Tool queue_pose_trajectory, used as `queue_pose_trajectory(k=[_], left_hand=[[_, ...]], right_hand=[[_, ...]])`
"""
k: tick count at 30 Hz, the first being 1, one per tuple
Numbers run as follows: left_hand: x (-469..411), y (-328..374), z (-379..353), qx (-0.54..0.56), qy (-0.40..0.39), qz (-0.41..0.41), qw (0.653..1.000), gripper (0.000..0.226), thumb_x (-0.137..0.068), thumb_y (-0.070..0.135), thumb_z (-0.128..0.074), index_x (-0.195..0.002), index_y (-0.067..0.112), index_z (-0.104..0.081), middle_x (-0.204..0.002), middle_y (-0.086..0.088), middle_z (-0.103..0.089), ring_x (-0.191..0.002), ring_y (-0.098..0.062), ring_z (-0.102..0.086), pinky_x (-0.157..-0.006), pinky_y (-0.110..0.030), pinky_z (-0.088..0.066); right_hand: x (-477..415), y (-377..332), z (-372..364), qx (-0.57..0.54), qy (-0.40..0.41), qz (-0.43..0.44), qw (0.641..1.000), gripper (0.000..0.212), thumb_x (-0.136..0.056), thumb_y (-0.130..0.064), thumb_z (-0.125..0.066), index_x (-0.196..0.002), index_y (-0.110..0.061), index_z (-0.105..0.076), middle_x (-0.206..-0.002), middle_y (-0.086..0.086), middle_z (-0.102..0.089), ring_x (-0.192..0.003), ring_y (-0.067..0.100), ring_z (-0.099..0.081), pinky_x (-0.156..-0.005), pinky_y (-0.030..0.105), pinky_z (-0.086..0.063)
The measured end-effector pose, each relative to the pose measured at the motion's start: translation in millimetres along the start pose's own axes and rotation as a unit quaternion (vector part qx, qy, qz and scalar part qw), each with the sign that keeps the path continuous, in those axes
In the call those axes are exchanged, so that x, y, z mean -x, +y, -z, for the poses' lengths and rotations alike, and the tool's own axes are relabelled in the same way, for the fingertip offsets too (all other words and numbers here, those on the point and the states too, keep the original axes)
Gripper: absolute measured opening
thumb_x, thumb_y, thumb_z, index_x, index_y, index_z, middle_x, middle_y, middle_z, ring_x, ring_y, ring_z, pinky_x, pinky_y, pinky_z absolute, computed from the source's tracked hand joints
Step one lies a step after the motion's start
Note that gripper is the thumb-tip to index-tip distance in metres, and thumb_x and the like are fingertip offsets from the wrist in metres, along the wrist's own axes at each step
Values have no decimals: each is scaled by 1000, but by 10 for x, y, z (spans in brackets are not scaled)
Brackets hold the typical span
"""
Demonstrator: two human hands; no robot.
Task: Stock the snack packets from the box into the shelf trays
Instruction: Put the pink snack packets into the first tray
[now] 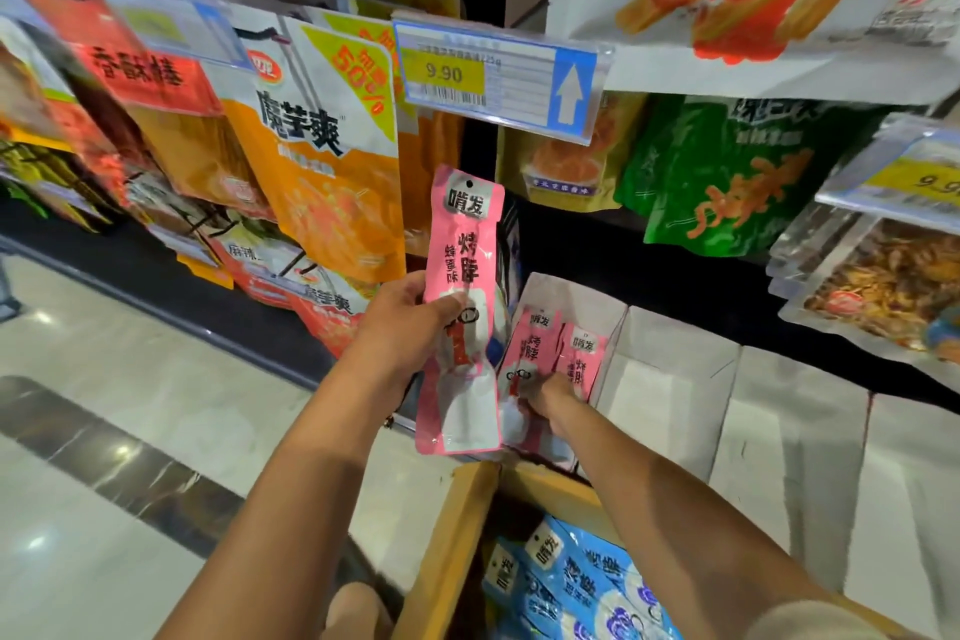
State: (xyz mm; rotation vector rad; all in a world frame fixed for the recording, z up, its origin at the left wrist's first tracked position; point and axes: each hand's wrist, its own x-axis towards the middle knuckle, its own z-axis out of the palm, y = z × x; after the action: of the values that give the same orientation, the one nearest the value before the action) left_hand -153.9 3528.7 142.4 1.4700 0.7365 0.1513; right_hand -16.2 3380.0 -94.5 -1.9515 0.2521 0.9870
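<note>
1. Bottom of the shot: an open brown cardboard box with a loose heap of blue-and-white plastic snack packets lying in it. I can't count them, since part of the box runs out of frame.
2. Right above the box on the low shelf is a white cardboard shelf tray. It has at least 2 long pink plastic snack packets standing upright in it, side by side, printed fronts facing out.
3. More white cardboard trays sit in a row to the right of that one, wall against wall.
4. The left hand has 1 more long pink packet, the held pink packet. It's upright in the air, just left of the tray and in front of it, above the box's left side. The thumb lies across the printed front around the middle. The other fingers are wrapped behind it, mostly out of sight, so it's a proper grip.
5. The right hand reaches into the tray and shows only its back. The bent fingers are down against the lower fronts of the 2 standing packets and touching them. I honestly can't tell if they're pinching a packet or just pressing on it.
6. Background stuff: a clear plastic price label reading 9.90 with a white arrow on blue. There are orange hanging snack bags to its left and a green hanging bag to its right.
</note>
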Motion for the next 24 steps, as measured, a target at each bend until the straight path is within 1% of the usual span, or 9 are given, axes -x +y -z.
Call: queue_pose_trajectory(k=[4,7,10,13,16,17,19,21,24], left_hand=[[-18,-28,-10,-4,9,-3,1000,19,-99,9,-65,-113,18,-75,-105,-6,-79,-98,-30,-75,-93,-55,-58],[-24,-35,-41,-8,5,-3,1000,20,-98,11,-67,-113,20,-75,-108,-4,-78,-102,-30,-73,-95,-55,-57],[4,-23,-106,-3,-4,-7,1000,18,-99,11,-65,-102,26,-74,-108,-5,-78,-101,-28,-73,-85,-43,-58],[45,-26,-213,-11,-13,-20,1000,20,-99,9,-65,-99,28,-72,-105,-3,-78,-94,-22,-72,-71,-31,-52],[75,-64,-320,-35,-20,-31,999,20,-99,10,-66,-111,24,-74,-104,2,-78,-91,-14,-72,-66,-27,-50],[74,-86,-357,-44,-24,-37,998,21,-99,10,-66,-115,21,-74,-105,2,-77,-89,-10,-72,-65,-24,-51],[78,-123,-447,-53,-26,-48,997,23,-98,7,-66,-117,17,-73,-103,2,-77,-83,-5,-73,-63,-19,-53],[89,-150,-553,-46,-19,-47,998,22,-97,4,-67,-113,16,-74,-98,2,-77,-81,-11,-73,-67,-29,-58],[65,-239,-716,-35,-21,-42,998,20,-97,7,-68,-109,21,-75,-99,-1,-79,-84,-22,-74,-65,-40,-61]], right_hand=[[-147,72,-40,45,13,20,999,6,-91,-16,-67,-94,-14,-62,-96,4,-66,-85,20,-64,-74,31,-59],[-74,81,27,27,5,50,998,27,-85,-17,-77,-110,-14,-66,-99,10,-73,-83,23,-72,-67,34,-63],[281,65,251,60,13,105,993,16,-91,-11,-68,-106,-14,-69,-94,7,-73,-77,20,-72,-59,27,-59],[444,271,597,86,62,175,979,23,-93,-10,-63,-115,-15,-66,-110,0,-67,-97,22,-69,-86,35,-57],[597,654,1020,162,116,215,956,28,-95,-17,-64,-123,-18,-65,-128,-1,-57,-94,13,-64,-85,22,-51],[618,822,1154,191,133,214,949,29,-95,-21,-63,-124,-20,-64,-133,0,-55,-97,15,-64,-89,24,-51],[691,1121,1395,275,167,198,926,38,-96,-32,-60,-132,-21,-60,-144,3,-49,-121,22,-56,-107,34,-44],[772,1374,1568,343,190,167,905,51,-98,-45,-53,-144,-23,-51,-156,3,-39,-141,24,-40,-116,37,-34],[900,1580,1681,366,198,128,900,60,-99,-56,-40,-151,-26,-41,-162,0,-30,-147,23,-30,-119,40,-31]])
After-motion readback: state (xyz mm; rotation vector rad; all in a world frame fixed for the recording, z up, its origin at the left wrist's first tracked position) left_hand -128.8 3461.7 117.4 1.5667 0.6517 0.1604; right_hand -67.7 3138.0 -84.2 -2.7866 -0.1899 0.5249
